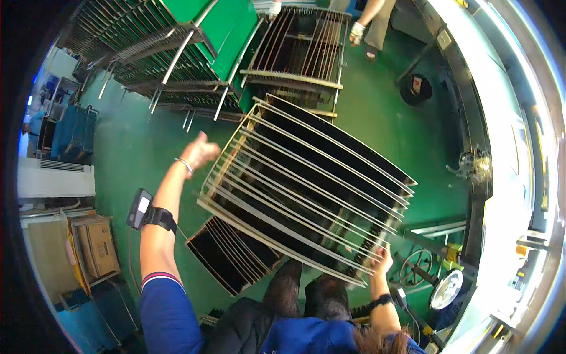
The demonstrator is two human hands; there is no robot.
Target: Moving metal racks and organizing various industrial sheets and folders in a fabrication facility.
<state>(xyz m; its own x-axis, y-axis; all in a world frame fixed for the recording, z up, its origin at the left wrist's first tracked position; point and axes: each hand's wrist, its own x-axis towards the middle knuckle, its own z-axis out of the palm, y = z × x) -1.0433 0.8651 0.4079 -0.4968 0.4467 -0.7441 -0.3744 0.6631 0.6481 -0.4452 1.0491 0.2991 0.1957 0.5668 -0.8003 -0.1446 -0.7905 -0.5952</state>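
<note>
Across the middle stands a slotted rack (209,180) with several long black panels (318,177) in it, their pale edges upward and side by side. Beside its far left end is my left hand (201,152), apart from the rack, slightly blurred, with fingers apart and nothing in them. At the near right corner, my right hand (382,261) is closed on the rack's edge, beside the panel ends. Below the rack, on the green floor, a smaller rack of dark panels (233,253) is partly hidden.
Green panels (236,35) fill metal racks at the far left. Another slotted rack (295,50) stands beyond mine, near a co-worker's gloved hand (356,32). A black bin (416,88) and a handwheel (415,266) are on the right. Cardboard boxes (97,248) stand at left.
</note>
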